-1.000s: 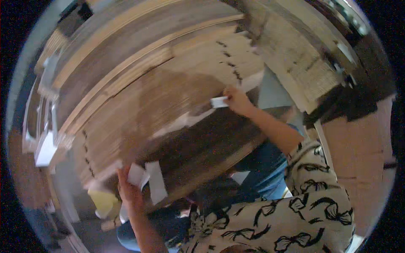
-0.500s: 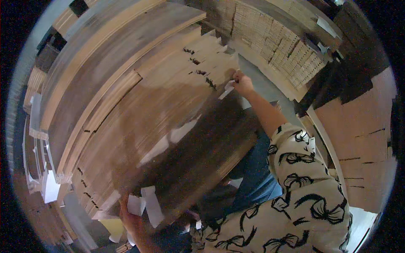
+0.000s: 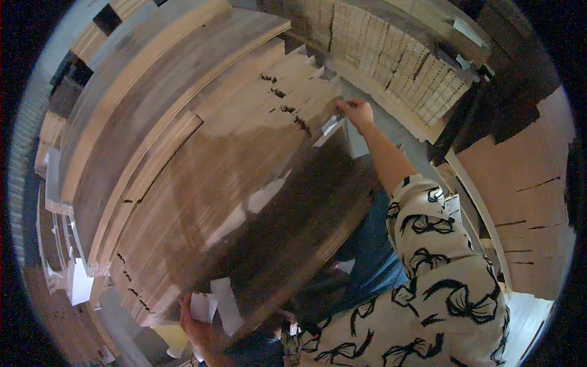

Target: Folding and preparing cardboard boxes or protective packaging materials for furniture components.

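Observation:
A large, thin brown sheet (image 3: 202, 202) with wood-like streaks lies on a stack in front of me, its near part in dark shadow. At its far right end my right hand (image 3: 359, 115) pinches the edge between thumb and fingers. A small white strip (image 3: 328, 129) sits just beside those fingers. My left hand (image 3: 195, 327) is closed at the near left edge of the sheet, some fingers hidden. Against its thumb lies a white slip (image 3: 204, 307), with a longer white strip (image 3: 227, 306) next to it. Ragged dark cracks (image 3: 284, 109) run across the far end.
More long brown panels (image 3: 140, 104) are stacked beyond, at the left. A tall pile of layered sheets (image 3: 391, 58) stands at the back right, and brown panels (image 3: 520, 202) stand to the right. Something yellow (image 3: 171, 339) lies below my left hand.
My right hand has shifted slightly right, a little away from the white strip. My left hand stays at the sheet's edge. The whole view has tilted a little.

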`<state>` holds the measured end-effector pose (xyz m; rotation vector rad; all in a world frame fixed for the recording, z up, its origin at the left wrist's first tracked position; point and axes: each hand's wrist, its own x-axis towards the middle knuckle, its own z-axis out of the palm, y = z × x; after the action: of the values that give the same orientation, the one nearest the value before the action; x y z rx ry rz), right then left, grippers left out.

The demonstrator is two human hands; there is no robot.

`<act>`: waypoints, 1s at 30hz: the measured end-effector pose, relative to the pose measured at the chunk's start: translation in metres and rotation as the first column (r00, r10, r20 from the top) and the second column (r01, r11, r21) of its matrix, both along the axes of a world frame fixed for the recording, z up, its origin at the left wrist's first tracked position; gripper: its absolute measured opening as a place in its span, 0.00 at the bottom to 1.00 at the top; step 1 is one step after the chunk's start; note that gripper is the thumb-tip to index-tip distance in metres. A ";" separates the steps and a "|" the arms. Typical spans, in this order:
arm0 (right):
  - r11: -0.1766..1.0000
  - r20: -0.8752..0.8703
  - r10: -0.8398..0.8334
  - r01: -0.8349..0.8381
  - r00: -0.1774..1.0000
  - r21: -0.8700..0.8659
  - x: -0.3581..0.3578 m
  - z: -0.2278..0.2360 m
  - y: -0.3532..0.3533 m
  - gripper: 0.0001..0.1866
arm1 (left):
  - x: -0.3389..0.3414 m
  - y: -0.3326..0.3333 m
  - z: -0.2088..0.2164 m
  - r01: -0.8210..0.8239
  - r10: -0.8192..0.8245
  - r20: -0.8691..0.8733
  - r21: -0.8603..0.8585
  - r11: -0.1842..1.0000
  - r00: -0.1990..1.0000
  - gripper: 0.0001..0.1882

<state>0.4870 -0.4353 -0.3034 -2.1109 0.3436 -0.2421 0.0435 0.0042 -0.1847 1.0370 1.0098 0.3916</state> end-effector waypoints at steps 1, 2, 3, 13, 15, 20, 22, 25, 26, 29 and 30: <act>1.000 0.023 -0.009 0.008 1.000 0.020 -0.002 0.000 0.002 0.22 | -0.003 -0.001 -0.001 -0.004 0.004 -0.005 0.002 1.000 1.000 0.18; 1.000 0.024 -0.009 0.009 1.000 0.018 0.001 -0.001 -0.002 0.22 | -0.002 -0.005 0.000 0.125 -0.115 -0.061 0.196 0.973 0.991 0.18; 0.996 -0.011 -0.023 0.023 1.000 0.089 0.007 -0.004 -0.009 0.21 | 0.000 -0.009 0.001 0.257 -0.221 -0.137 0.373 0.892 0.966 0.17; 0.989 -0.394 0.044 -0.096 0.918 -0.114 -0.002 0.017 -0.037 0.15 | -0.010 -0.027 0.078 0.090 -0.091 -0.035 0.681 0.726 0.995 0.20; 0.917 -0.399 0.157 -0.283 0.904 -0.282 -0.015 0.018 -0.026 0.15 | -0.020 -0.028 0.109 -0.007 0.051 -0.038 0.733 0.681 0.998 0.22; 0.048 -0.281 0.580 -0.376 0.765 -0.925 0.008 -0.024 -0.064 0.07 | -0.058 0.011 0.129 -0.252 0.150 0.203 0.747 0.615 0.968 0.30; 0.039 -0.237 0.807 -0.449 0.541 -0.893 -0.011 0.014 -0.030 0.06 | -0.031 0.007 0.116 -0.150 0.071 0.140 0.710 0.688 0.988 0.33; 0.482 -0.017 0.874 -0.871 0.485 -0.093 -0.157 0.106 0.166 0.09 | -0.022 0.008 0.102 -0.035 -0.078 0.200 0.508 0.861 0.977 0.33; 0.321 -0.011 0.946 -0.942 0.323 -0.099 -0.201 0.127 0.210 0.14 | -0.022 0.008 0.102 0.005 -0.121 0.252 0.417 0.909 0.960 0.33; -0.123 0.348 0.937 -0.958 -0.027 0.258 -0.306 0.155 0.307 0.19 | -0.027 0.003 0.099 0.002 -0.130 0.409 0.299 0.954 0.903 0.31; -0.199 0.394 0.916 -0.932 -0.067 0.302 -0.323 0.154 0.328 0.18 | -0.027 0.004 0.097 0.001 -0.133 0.413 0.303 0.953 0.901 0.31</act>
<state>0.1636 -0.1072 -0.1495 -1.2203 -1.2155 0.7123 0.0164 0.0083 -0.0881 1.1844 0.5222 0.6980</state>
